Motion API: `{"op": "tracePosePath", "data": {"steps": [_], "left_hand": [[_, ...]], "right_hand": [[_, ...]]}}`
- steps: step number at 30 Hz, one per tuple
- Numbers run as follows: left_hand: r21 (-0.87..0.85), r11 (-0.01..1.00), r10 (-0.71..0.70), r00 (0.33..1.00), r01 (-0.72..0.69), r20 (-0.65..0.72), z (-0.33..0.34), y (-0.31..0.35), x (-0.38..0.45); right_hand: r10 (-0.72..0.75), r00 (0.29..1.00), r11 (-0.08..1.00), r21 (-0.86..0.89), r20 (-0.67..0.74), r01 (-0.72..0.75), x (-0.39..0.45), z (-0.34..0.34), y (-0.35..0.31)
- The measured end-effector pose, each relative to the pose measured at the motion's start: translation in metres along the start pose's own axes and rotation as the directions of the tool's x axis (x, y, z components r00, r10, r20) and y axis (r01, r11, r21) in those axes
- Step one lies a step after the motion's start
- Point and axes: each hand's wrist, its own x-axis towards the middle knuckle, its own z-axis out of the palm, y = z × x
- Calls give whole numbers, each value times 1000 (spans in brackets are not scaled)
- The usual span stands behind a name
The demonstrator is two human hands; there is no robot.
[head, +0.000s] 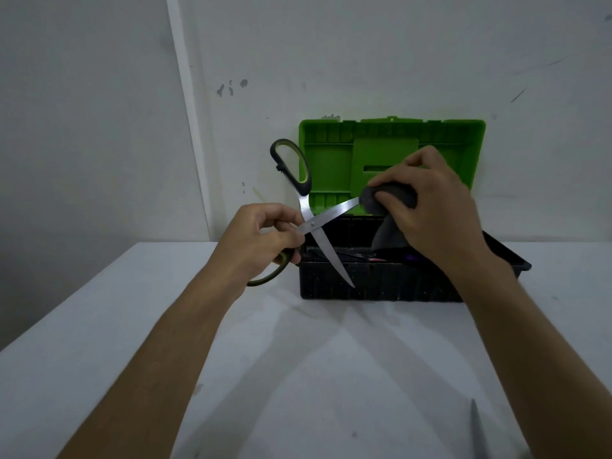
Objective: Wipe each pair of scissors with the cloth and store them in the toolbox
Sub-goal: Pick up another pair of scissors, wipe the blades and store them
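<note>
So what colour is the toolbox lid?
Bright green; the toolbox lid shows best in the head view.

A white table (99, 326) fills the near part of the scene, its far edge meeting a pale wall (364, 54). The wall is scuffed, with a few dark marks (231, 86) left of centre and thin scratches (518, 94) at the far right. A white vertical strip (185, 104) runs down the wall on the left. The light is dim and soft, casting faint shadows on the tabletop.
</note>
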Motion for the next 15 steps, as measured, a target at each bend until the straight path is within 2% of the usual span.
{"op": "tracePosePath", "data": {"steps": [3, 6, 9, 12, 15], "left_hand": [[38, 999, -18, 1000, 19, -22, 1, -1, 2], [76, 997, -7, 1000, 7, -9, 5, 1, 1], [105, 994, 23, 1000, -25, 17, 2, 5, -2], [84, 996, 32, 998, -36, 48, -7, 8, -3], [68, 997, 36, 998, -38, 42, -15, 8, -3]], "right_hand": [[7, 1000, 1000, 7, -19, -7, 1, -7, -3], [-105, 988, 994, 48, 110, 101, -3, -1, -25], [-140, 975, 989, 77, 173, 128, -10, 13, -38], [-129, 983, 990, 77, 129, 120, -6, 12, -33], [-70, 997, 998, 5, 24, 70, -3, 5, -22]]}}
